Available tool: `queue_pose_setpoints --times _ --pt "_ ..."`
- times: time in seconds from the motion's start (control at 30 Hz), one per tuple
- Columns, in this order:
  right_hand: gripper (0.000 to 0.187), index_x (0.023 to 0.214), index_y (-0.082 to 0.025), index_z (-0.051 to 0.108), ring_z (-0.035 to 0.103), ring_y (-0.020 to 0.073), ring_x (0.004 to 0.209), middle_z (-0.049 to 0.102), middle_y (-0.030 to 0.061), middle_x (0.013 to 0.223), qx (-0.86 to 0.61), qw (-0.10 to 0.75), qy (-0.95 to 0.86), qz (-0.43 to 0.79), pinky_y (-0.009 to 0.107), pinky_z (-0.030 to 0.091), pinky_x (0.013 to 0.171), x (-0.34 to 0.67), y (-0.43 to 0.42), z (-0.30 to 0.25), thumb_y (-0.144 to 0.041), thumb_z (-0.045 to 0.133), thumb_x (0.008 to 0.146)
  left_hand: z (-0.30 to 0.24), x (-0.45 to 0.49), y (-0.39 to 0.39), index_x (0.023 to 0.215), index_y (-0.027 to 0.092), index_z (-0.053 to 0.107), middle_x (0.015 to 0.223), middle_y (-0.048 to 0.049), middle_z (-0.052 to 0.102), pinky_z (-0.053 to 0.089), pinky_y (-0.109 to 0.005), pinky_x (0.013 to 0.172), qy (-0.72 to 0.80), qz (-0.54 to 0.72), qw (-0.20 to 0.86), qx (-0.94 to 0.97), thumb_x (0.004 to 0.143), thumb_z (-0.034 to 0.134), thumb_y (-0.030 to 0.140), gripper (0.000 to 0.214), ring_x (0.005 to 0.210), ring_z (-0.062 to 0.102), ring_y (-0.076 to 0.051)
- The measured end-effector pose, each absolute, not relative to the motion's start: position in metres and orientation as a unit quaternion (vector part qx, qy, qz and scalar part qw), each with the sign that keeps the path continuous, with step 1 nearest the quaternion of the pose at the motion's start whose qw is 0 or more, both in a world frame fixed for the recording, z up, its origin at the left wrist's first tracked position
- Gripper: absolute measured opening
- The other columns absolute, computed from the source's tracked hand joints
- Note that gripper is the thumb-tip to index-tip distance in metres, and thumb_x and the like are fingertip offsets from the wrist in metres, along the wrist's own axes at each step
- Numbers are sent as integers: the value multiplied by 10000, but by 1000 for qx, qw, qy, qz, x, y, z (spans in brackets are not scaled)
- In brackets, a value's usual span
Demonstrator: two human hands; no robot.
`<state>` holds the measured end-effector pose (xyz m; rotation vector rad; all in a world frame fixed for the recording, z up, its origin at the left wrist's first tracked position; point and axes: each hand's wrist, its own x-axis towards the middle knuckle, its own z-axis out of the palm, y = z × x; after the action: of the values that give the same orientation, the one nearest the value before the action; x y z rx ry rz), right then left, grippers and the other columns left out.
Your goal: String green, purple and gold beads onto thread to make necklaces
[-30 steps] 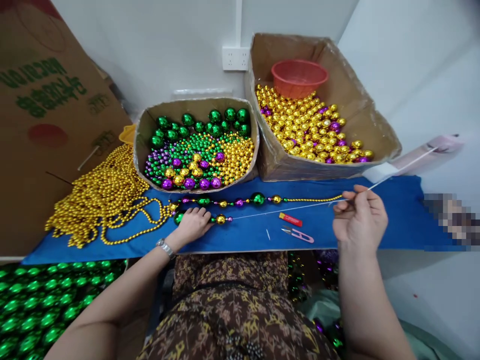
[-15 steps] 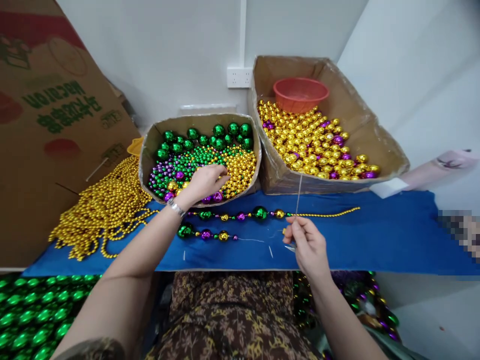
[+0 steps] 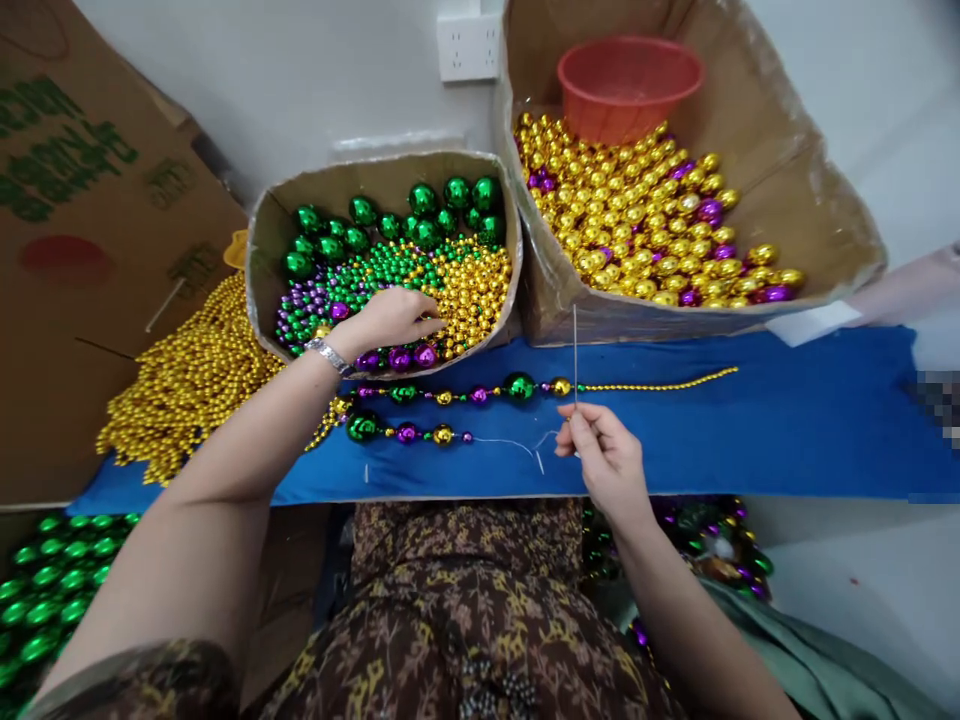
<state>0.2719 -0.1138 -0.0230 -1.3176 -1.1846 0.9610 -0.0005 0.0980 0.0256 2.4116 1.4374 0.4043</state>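
Observation:
My right hand (image 3: 609,455) pinches a long thin needle (image 3: 575,350) that points upward above the blue cloth. A white thread (image 3: 499,441) trails from near this hand to a short strand of green, purple and gold beads (image 3: 407,433) lying on the cloth. My left hand (image 3: 396,318) is over the smaller box of beads (image 3: 259,250), its fingers drawn together by the small gold beads (image 3: 472,290). Whether a bead is between those fingertips I cannot make out. Behind the short strand lies a longer beaded strand (image 3: 480,394), ending in fine gold beads (image 3: 660,387).
A larger carton (image 3: 810,120) at the back right holds gold and purple balls (image 3: 630,220) and a red basin (image 3: 630,90). Gold bead chains (image 3: 187,390) are heaped at left beside a tall carton (image 3: 60,350). Green beads (image 3: 60,590) lie below the table edge.
The view has tipped downward and come closer. My left hand stays over the bead box, its fingers nearer together. My right hand still holds the needle upright.

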Motion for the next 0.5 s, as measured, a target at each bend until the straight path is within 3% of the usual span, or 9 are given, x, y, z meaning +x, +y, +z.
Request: queue_pose_setpoints --times 0.13,0.33,0.4,0.5 --pt "243 1012 -214 638 603 103 578 615 -12 693 -551 517 -516 404 231 543 576 270 -110 -26 -408 519 929 39 -3 121 847 170 704 781 -51 679 428 -322 779 516 160 106 835 818 569 373 245 724 585 -184" --pt "264 1003 -209 634 614 130 566 613 0 667 -560 504 -526 395 241 553 558 275 -100 -42 -428 508 928 42 9 200 1057 93 613 930 -98 684 480 -264 716 649 320 224 653 841 565 284 292 751 602 -149" --pt "272 999 -207 633 620 136 570 617 6 668 -563 503 -520 399 237 554 549 277 -96 -46 -437 510 924 37 16 224 1129 79 575 1027 -132 664 483 -297 800 664 328 221 634 797 629 262 383 869 616 -183" --pt "286 994 -199 631 625 137 573 619 9 669 -567 495 -518 406 226 550 548 278 -91 -47 -446 505 924 28 27 246 1088 100 607 1122 -149 626 424 -354 962 658 323 210 647 624 779 221 509 1087 570 -277"
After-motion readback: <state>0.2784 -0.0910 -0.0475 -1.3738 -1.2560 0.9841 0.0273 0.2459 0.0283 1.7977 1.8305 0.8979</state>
